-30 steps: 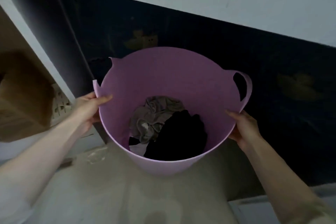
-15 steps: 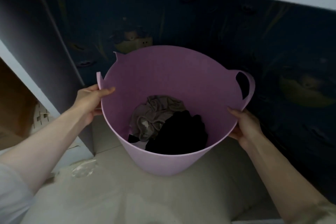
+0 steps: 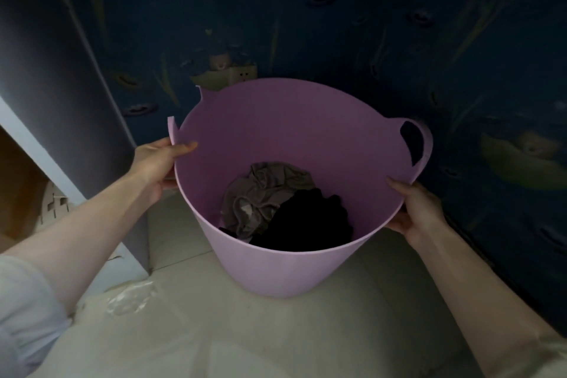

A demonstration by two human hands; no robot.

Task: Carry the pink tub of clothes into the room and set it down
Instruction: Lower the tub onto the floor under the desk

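Observation:
The pink tub (image 3: 285, 270) fills the middle of the view, close to the pale floor; I cannot tell whether its base touches. Inside lie a grey garment (image 3: 260, 193) and a black garment (image 3: 310, 221). My left hand (image 3: 159, 163) grips the left rim, thumb over the edge beside a broken handle stub. My right hand (image 3: 417, 209) holds the right rim from outside, just below the intact loop handle (image 3: 420, 141).
A dark blue patterned wall (image 3: 368, 24) with a wall socket (image 3: 244, 74) rises right behind the tub. A tall grey cabinet side (image 3: 55, 86) stands at the left, with cardboard (image 3: 21, 193) beyond it. Crumpled clear plastic (image 3: 129, 298) lies on the tiled floor (image 3: 245, 331).
The tub has come closer to the blue wall and lower toward the floor. The white ledge at the top has left the view. Both hands kept their grip.

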